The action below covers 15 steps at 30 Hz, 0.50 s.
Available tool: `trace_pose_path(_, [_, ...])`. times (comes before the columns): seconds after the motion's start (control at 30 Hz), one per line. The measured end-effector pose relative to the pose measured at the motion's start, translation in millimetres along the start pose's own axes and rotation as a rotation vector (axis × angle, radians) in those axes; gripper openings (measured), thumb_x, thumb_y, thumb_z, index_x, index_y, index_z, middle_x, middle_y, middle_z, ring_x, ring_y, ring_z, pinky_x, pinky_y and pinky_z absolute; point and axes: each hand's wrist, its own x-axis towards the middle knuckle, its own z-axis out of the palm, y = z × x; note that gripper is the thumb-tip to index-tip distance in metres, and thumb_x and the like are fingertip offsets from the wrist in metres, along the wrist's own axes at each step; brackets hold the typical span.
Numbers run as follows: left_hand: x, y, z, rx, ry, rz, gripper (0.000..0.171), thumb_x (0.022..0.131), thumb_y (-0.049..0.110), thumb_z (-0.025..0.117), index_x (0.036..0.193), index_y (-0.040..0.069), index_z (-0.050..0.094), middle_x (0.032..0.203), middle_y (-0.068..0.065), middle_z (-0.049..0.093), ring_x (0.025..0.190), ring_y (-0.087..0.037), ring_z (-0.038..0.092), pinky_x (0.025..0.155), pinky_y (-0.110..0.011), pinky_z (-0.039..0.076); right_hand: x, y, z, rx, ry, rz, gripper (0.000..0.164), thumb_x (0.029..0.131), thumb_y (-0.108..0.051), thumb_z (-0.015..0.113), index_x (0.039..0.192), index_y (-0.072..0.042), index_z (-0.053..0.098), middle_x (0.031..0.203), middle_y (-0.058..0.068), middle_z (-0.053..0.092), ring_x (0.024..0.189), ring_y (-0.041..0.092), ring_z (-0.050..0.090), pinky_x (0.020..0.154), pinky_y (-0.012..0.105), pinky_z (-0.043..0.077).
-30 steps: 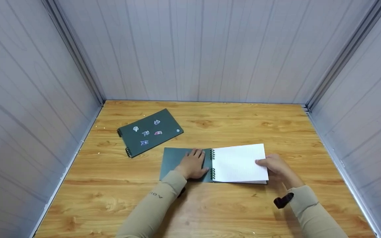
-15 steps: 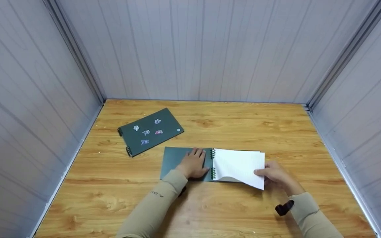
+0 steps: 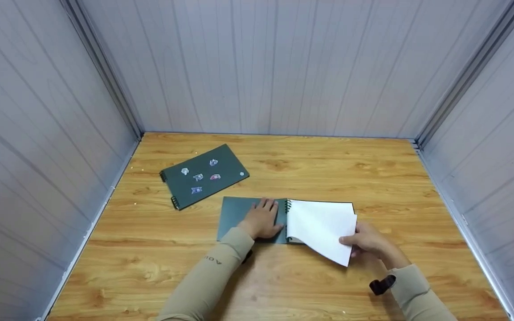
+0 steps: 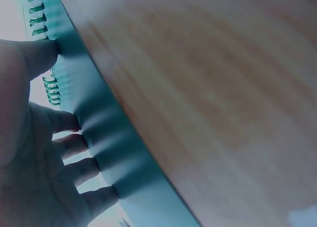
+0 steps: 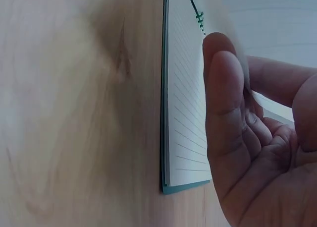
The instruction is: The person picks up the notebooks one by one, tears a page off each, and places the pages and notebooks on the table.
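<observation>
A spiral notebook lies open on the wooden table, its dark green cover (image 3: 232, 218) folded out to the left of the coil (image 3: 288, 206). My left hand (image 3: 261, 222) rests on that cover beside the coil, fingers spread. In the left wrist view its fingertips touch the cover (image 4: 143, 187). My right hand (image 3: 368, 240) pinches the right edge of a white page (image 3: 321, 227) between thumb and fingers. The page slants toward me, its lower right corner past the notebook's near edge. Beneath it, lined pages (image 5: 185, 133) show in the right wrist view.
A second dark green spiral notebook (image 3: 221, 189) with several small stickers lies closed and angled at the back left. Pale panel walls (image 3: 257, 67) enclose the wooden table (image 3: 399, 187) at the back and both sides.
My right hand has moved down toward me and slightly left with the page. The page, nearly level before, now bends and slants off the pages below. My left hand stays on the cover.
</observation>
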Motion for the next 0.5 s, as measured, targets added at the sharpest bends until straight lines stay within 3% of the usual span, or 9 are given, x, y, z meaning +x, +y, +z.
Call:
trace_pose_path(0.13, [1.7, 0.7, 0.2, -0.006, -0.001, -0.004, 0.078, 0.113, 0.052, 0.050, 0.172, 0.007, 0.028, 0.182, -0.015, 0.023, 0.169, -0.035, 0.019, 0.135, -0.057, 0.025, -5, 3, 2, 0.005, -0.024, -0.008, 0.024, 0.100, -0.006, 0.073, 0.114, 0.010, 0.063, 0.083, 0.007, 0.074, 0.062, 0.013, 0.069, 0.056, 0.027, 0.060])
trace_pose_path(0.37, [0.2, 0.4, -0.6, -0.006, 0.008, 0.006, 0.078, 0.113, 0.051, 0.051, 0.172, 0.006, 0.029, 0.181, -0.016, 0.024, 0.169, -0.036, 0.021, 0.135, -0.058, 0.025, -12, 11, 0, 0.005, -0.024, -0.031, 0.035, 0.102, -0.005, 0.072, 0.127, 0.014, 0.057, 0.088, 0.008, 0.076, 0.063, 0.015, 0.071, 0.056, 0.029, 0.061])
trace_pose_path(0.5, [-0.1, -2.3, 0.3, -0.015, 0.002, 0.007, 0.078, 0.113, 0.052, 0.050, 0.172, 0.006, 0.029, 0.181, -0.016, 0.023, 0.169, -0.036, 0.020, 0.135, -0.059, 0.025, -20, 17, -4, -0.016, -0.019, -0.018, 0.032, 0.100, -0.006, 0.073, 0.123, 0.014, 0.061, 0.084, 0.008, 0.076, 0.061, 0.014, 0.070, 0.056, 0.027, 0.061])
